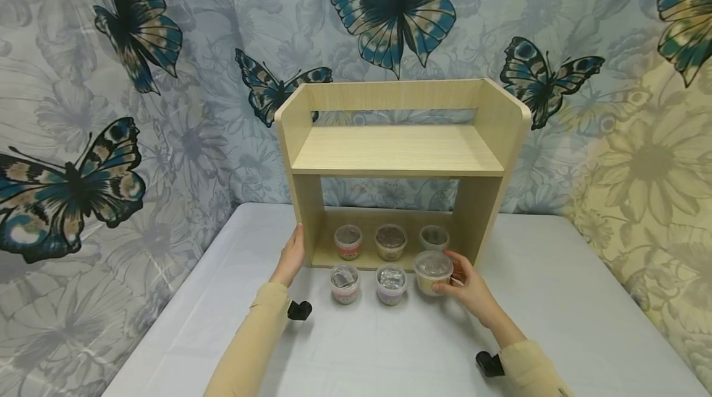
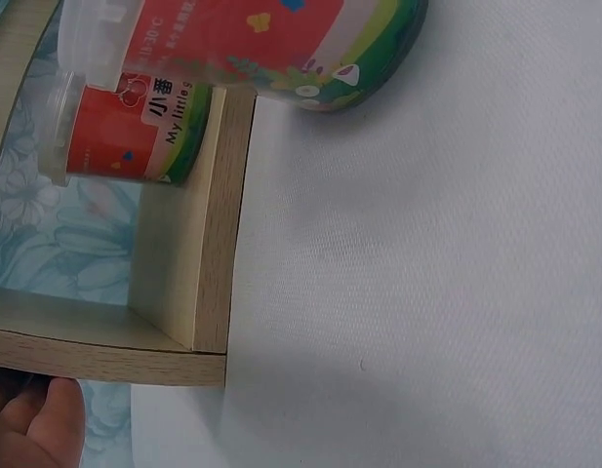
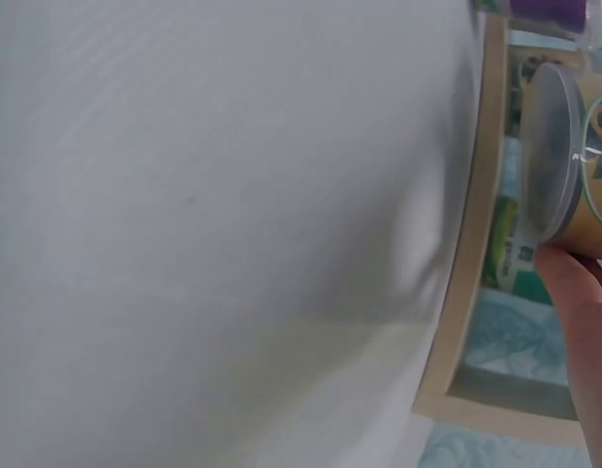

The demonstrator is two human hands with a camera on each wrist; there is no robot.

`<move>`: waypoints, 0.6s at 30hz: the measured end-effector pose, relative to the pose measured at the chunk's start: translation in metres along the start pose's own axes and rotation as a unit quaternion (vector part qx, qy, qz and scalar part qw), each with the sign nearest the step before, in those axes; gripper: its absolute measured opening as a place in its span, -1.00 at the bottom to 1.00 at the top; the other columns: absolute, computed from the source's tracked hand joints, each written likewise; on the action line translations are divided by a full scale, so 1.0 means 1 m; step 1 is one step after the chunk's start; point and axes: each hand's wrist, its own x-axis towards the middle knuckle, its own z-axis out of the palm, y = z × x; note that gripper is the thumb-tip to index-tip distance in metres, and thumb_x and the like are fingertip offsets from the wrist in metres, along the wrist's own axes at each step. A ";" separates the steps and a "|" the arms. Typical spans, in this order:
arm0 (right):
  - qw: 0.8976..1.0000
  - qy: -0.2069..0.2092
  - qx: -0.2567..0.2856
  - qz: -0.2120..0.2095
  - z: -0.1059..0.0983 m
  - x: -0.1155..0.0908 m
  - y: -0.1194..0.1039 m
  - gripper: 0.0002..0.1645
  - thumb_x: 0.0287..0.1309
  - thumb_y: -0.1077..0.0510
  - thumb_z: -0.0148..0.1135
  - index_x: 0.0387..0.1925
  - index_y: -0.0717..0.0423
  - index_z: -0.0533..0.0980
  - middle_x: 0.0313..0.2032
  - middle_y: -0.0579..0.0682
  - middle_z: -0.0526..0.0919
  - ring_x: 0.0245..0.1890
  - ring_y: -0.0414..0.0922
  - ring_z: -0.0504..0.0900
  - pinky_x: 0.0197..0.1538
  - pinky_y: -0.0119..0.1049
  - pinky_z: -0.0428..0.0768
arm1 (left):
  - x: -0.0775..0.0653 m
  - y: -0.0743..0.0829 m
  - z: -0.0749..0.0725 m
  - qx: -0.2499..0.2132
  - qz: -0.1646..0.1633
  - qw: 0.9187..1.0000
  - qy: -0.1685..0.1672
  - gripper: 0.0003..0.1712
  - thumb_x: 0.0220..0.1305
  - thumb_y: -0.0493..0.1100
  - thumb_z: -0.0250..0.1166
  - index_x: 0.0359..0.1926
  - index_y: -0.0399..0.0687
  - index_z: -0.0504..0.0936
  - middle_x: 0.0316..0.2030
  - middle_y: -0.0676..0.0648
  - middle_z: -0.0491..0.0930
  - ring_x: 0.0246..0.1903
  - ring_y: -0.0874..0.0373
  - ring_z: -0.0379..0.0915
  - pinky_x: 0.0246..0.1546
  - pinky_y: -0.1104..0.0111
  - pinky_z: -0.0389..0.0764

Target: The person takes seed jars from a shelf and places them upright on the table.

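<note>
White table (image 1: 356,354); two tubs (image 1: 391,289) before shelf (image 1: 397,151); right hand (image 1: 470,290) grips yellow tub (image 1: 431,276).

The head view is bright and fairly sharp, with a warm yellow cast on the wall (image 1: 651,156) beyond the table's (image 1: 345,354) right edge, small glints on the front lids (image 1: 391,276) and soft shadows beside the left sleeve (image 1: 245,341) and below the right hand (image 1: 467,289). The left wrist view is greyer, the shelf (image 2: 135,363) bowed by the lens. Dimmest and softest, the right wrist view shows a blurred shadow along the shelf's front edge.
</note>
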 end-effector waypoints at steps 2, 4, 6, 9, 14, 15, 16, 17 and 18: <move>1.000 0.000 -0.004 0.007 0.000 -0.001 0.001 0.00 -0.04 0.16 0.43 0.35 0.17 0.07 0.10 0.32 0.36 0.12 0.22 0.36 0.13 0.02 0.39 | 0.000 0.000 0.000 0.001 -0.001 1.000 0.000 0.04 0.21 0.51 -0.50 0.44 -0.15 -0.09 0.41 -0.16 -0.10 0.36 -0.07 -0.25 0.33 0.10 -0.14; 1.000 0.000 -0.007 0.013 0.000 -0.002 0.002 0.00 -0.05 0.16 0.44 0.34 0.17 0.07 0.09 0.31 0.37 0.12 0.21 0.36 0.12 0.00 0.41 | 0.000 0.000 0.000 0.002 -0.001 1.000 0.001 0.04 0.21 0.51 -0.50 0.44 -0.15 -0.08 0.40 -0.16 -0.10 0.36 -0.08 -0.25 0.33 0.09 -0.14; 1.000 -0.002 -0.010 0.018 0.000 -0.003 0.004 0.00 -0.05 0.16 0.44 0.34 0.16 0.08 0.08 0.31 0.37 0.12 0.21 0.36 0.11 -0.01 0.42 | 0.001 0.000 0.000 0.004 -0.001 1.000 0.001 0.04 0.21 0.51 -0.50 0.44 -0.16 -0.08 0.40 -0.17 -0.09 0.36 -0.09 -0.24 0.33 0.09 -0.13; 1.000 0.000 -0.010 0.022 0.000 -0.004 0.005 -0.02 -0.05 0.17 0.44 0.33 0.14 0.09 0.08 0.30 0.36 0.12 0.22 0.35 0.09 -0.02 0.43 | 0.000 0.000 0.000 0.006 0.000 1.000 0.000 0.03 0.22 0.50 -0.50 0.44 -0.16 -0.08 0.40 -0.17 -0.09 0.36 -0.10 -0.24 0.32 0.08 -0.13; 1.000 0.004 -0.010 0.021 0.001 -0.003 0.006 -0.04 -0.06 0.19 0.45 0.31 0.16 0.12 0.07 0.31 0.35 0.10 0.25 0.36 0.07 -0.03 0.45 | -0.001 0.000 -0.001 0.007 -0.001 1.000 -0.002 0.02 0.22 0.50 -0.50 0.44 -0.13 -0.09 0.41 -0.16 -0.10 0.36 -0.08 -0.24 0.33 0.08 -0.13; 1.000 0.005 -0.011 0.021 0.001 -0.003 0.006 -0.05 -0.07 0.20 0.45 0.31 0.16 0.12 0.07 0.32 0.35 0.10 0.25 0.37 0.07 -0.03 0.45 | -0.001 0.000 -0.001 0.007 -0.001 1.000 -0.002 0.02 0.22 0.50 -0.50 0.44 -0.12 -0.09 0.41 -0.15 -0.10 0.36 -0.08 -0.24 0.33 0.09 -0.14; 1.000 0.005 -0.013 0.022 0.001 -0.003 0.007 -0.05 -0.07 0.21 0.45 0.30 0.17 0.13 0.07 0.32 0.36 0.10 0.25 0.37 0.07 -0.03 0.46 | -0.001 0.000 -0.001 0.007 -0.001 1.000 -0.003 0.02 0.23 0.50 -0.50 0.44 -0.12 -0.09 0.41 -0.15 -0.10 0.36 -0.08 -0.25 0.33 0.09 -0.14; 1.000 0.006 -0.014 0.022 0.002 -0.003 0.007 -0.05 -0.08 0.21 0.46 0.30 0.17 0.13 0.06 0.32 0.36 0.09 0.25 0.37 0.06 -0.04 0.46 | -0.001 0.001 -0.001 0.006 -0.001 1.000 -0.004 0.02 0.23 0.50 -0.50 0.44 -0.12 -0.09 0.41 -0.16 -0.11 0.36 -0.08 -0.25 0.33 0.08 -0.14; 1.000 0.006 -0.015 0.021 0.002 -0.003 0.007 -0.05 -0.08 0.22 0.46 0.29 0.17 0.13 0.06 0.32 0.36 0.09 0.25 0.37 0.06 -0.04 0.46 | -0.001 0.001 -0.002 0.005 -0.001 1.000 -0.005 0.02 0.22 0.50 -0.49 0.44 -0.12 -0.09 0.41 -0.16 -0.11 0.36 -0.09 -0.25 0.32 0.08 -0.14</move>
